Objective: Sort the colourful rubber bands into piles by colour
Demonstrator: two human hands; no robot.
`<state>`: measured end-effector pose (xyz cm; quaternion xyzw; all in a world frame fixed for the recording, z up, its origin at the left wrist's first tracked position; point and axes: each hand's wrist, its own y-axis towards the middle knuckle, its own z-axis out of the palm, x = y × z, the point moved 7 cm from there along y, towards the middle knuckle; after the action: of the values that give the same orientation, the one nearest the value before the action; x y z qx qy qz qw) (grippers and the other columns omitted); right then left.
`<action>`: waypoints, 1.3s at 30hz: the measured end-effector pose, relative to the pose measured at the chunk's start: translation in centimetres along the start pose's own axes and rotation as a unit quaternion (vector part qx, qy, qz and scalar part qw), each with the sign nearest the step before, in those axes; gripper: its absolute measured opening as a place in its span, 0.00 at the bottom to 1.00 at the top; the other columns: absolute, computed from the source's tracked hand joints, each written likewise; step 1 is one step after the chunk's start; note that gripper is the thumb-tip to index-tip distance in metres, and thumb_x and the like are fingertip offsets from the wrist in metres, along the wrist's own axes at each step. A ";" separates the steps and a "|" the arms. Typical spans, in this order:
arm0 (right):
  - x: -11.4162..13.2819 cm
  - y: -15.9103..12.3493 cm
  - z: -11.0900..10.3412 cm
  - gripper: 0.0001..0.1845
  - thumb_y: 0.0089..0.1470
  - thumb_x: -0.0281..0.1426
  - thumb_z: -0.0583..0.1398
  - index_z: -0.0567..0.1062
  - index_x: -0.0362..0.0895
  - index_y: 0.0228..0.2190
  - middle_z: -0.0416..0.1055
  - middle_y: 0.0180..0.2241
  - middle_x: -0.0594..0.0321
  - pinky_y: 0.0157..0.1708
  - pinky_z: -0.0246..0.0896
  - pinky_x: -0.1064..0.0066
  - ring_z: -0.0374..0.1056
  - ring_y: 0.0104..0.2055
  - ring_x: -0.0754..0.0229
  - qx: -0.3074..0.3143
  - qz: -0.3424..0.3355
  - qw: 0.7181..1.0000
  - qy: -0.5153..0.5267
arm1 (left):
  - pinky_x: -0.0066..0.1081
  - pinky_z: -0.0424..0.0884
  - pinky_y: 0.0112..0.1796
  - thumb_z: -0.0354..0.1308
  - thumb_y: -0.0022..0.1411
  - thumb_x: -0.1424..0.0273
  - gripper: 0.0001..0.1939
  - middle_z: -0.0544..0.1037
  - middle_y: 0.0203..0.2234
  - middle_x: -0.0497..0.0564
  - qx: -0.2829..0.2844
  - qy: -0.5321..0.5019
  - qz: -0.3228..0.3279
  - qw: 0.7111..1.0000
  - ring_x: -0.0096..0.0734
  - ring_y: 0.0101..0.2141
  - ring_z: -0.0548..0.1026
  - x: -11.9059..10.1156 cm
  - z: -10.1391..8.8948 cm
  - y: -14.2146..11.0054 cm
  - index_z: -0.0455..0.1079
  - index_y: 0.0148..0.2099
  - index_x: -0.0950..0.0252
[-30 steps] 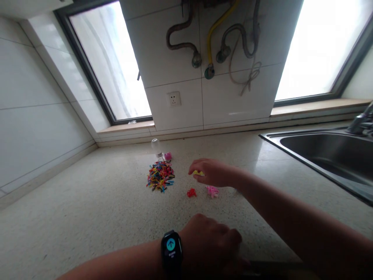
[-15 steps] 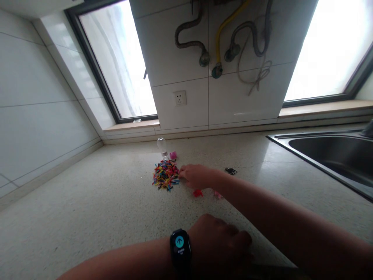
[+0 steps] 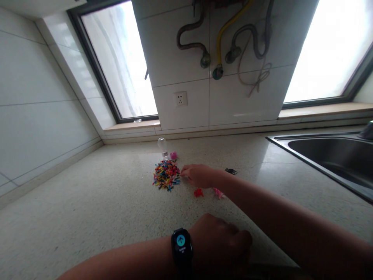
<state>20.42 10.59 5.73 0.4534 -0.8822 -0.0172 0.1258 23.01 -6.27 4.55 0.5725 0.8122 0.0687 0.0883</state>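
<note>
A heap of small multicoloured elastic bands (image 3: 166, 175) lies on the speckled counter (image 3: 110, 202). At its right edge is my right hand (image 3: 198, 175), palm down, with thumb and fingers pinched together; anything between the fingertips is too small to make out. My left hand (image 3: 223, 239), below a black smartwatch (image 3: 182, 243), rests curled near the counter's front edge, its inside hidden. Below my right hand sit a small red cluster (image 3: 198, 192) and a pink cluster (image 3: 218, 193), partly behind the forearm. A small black cluster (image 3: 231, 171) lies beyond that forearm.
Behind the heap stand a clear bottle (image 3: 162, 144) and a pink cap-like piece (image 3: 173, 155). A steel sink (image 3: 291, 149) is set into the counter at right. The tiled wall carries a socket (image 3: 180, 98) and hanging pipes (image 3: 190, 46).
My right hand has shifted very slightly to the right beside the heap, and more of the pink cluster shows. My left hand stays in place, and the view moved a little.
</note>
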 end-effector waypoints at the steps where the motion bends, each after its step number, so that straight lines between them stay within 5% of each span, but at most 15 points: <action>1: -0.1 -0.1 0.0 0.20 0.53 0.21 0.55 0.78 0.41 0.47 0.73 0.51 0.51 0.48 0.62 0.66 0.71 0.49 0.54 -0.001 0.003 1.000 -0.006 | 0.30 0.55 0.19 0.50 0.66 0.61 0.10 0.78 0.25 0.47 -0.001 0.001 0.000 1.000 0.33 0.24 0.76 0.0 0.0 0.0 0.64 0.38 0.62; 7: -0.4 -0.2 -0.6 0.19 0.53 0.24 0.58 0.79 0.43 0.46 0.75 0.49 0.54 0.49 0.61 0.67 0.71 0.49 0.54 -0.010 0.016 0.999 -0.030 | 0.30 0.53 0.19 0.52 0.64 0.61 0.10 0.77 0.24 0.47 -0.005 0.000 0.002 1.000 0.34 0.24 0.76 0.1 0.1 0.1 0.64 0.38 0.63; 13: -0.7 0.8 -1.0 0.11 0.53 0.31 0.62 0.82 0.48 0.39 0.80 0.41 0.58 0.42 0.62 0.70 0.74 0.43 0.54 -0.001 0.105 0.990 -0.090 | 0.32 0.52 0.18 0.52 0.64 0.61 0.10 0.77 0.24 0.46 -0.011 0.004 0.001 1.000 0.33 0.24 0.77 0.1 0.4 0.1 0.63 0.36 0.63; 20: -1.8 0.0 -3.0 0.09 0.54 0.31 0.61 0.81 0.48 0.36 0.80 0.37 0.61 0.37 0.59 0.71 0.74 0.40 0.56 -0.075 0.126 0.985 -0.086 | 0.30 0.53 0.19 0.51 0.65 0.59 0.11 0.77 0.26 0.45 0.010 0.006 0.002 1.000 0.33 0.25 0.77 0.2 0.4 -0.1 0.62 0.38 0.62; 27: -9.0 -7.3 -7.1 0.07 0.52 0.32 0.62 0.80 0.45 0.34 0.77 0.29 0.63 0.31 0.55 0.72 0.69 0.29 0.63 -0.139 0.193 0.971 -0.026 | 0.31 0.50 0.19 0.51 0.64 0.63 0.07 0.76 0.27 0.44 -0.018 0.015 0.012 1.000 0.29 0.24 0.75 0.0 0.1 -0.1 0.62 0.39 0.62; 32: -14.2 -14.4 -6.6 0.10 0.52 0.37 0.61 0.80 0.45 0.33 0.76 0.29 0.62 0.29 0.56 0.70 0.65 0.27 0.63 -0.197 0.257 0.944 0.058 | 0.31 0.51 0.20 0.51 0.64 0.65 0.06 0.75 0.27 0.43 -0.020 -0.003 0.018 1.000 0.27 0.24 0.73 -0.1 0.2 -0.1 0.61 0.38 0.61; 39: -13.7 -17.3 -5.3 0.12 0.53 0.40 0.61 0.80 0.46 0.32 0.76 0.28 0.62 0.32 0.58 0.69 0.67 0.29 0.61 -0.175 0.268 0.944 0.083 | 0.30 0.52 0.22 0.53 0.61 0.67 0.05 0.75 0.27 0.43 -0.012 -0.032 0.014 0.999 0.26 0.25 0.71 0.1 0.4 0.0 0.61 0.39 0.60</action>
<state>43.08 11.92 5.57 0.1706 -0.9408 -0.0996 0.2757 23.07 -6.18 4.17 0.5847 0.8000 0.0612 0.1202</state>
